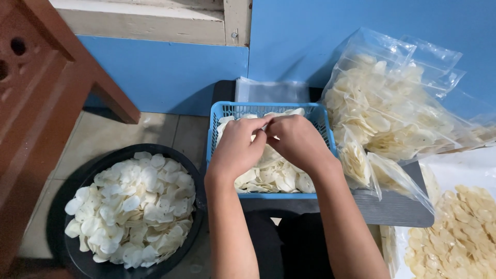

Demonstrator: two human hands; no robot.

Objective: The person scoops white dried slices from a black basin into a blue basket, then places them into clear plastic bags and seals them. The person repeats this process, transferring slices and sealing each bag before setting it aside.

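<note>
My left hand (238,146) and my right hand (298,140) meet fingertip to fingertip over a blue plastic basket (222,111) holding pale white chips (276,178). The fingers of both hands are pinched together around something small and pale at the basket's far side; what it is stays hidden by the fingers. The basket rests on a dark board (398,209) across my lap.
A black round basin (77,257) full of white chips sits on the tiled floor at left. Clear plastic bags of chips (385,111) pile against the blue wall at right, with loose yellowish chips (460,235) lower right. Flat empty bags (271,91) lie behind the basket. A wooden furniture leg (36,93) stands at left.
</note>
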